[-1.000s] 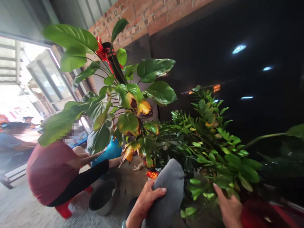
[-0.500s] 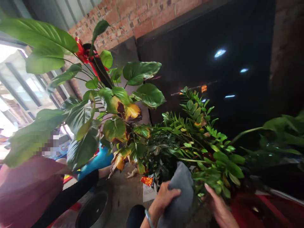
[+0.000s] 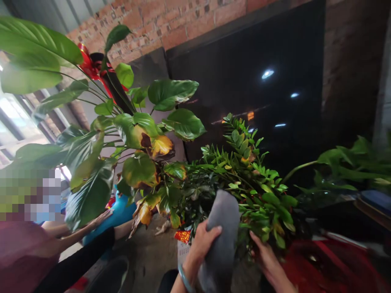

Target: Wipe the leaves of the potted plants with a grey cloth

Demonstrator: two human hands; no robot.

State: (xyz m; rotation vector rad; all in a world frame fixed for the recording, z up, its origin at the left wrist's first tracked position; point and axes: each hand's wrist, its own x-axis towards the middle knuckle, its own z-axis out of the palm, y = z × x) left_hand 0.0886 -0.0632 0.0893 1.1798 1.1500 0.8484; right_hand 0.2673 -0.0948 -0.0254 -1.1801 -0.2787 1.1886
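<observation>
My left hand (image 3: pixel 201 246) grips a grey cloth (image 3: pixel 221 236), thumb laid across it, holding it up against the small-leaved green plant (image 3: pixel 250 183). My right hand (image 3: pixel 267 260) reaches into the lower leaves of that same plant; its fingertips are hidden among the foliage. A bracelet shows on my left wrist. Left of this plant stands a large-leaved plant (image 3: pixel 134 134) with yellowing, browned leaves and a red ribbon (image 3: pixel 87 65) on its dark support pole.
Another person in a maroon top (image 3: pixel 21 252) with a black sleeve crouches at lower left, hands at a blue pot (image 3: pixel 120 211). A metal bowl (image 3: pixel 111 276) sits on the floor. Behind are a glossy black panel (image 3: pixel 259 81), a brick wall and a red surface (image 3: pixel 330 268).
The view has swung right and closer to the plants. My left hand has lifted the grey cloth higher into the small-leaved plant, and my right hand has moved in under its leaves.
</observation>
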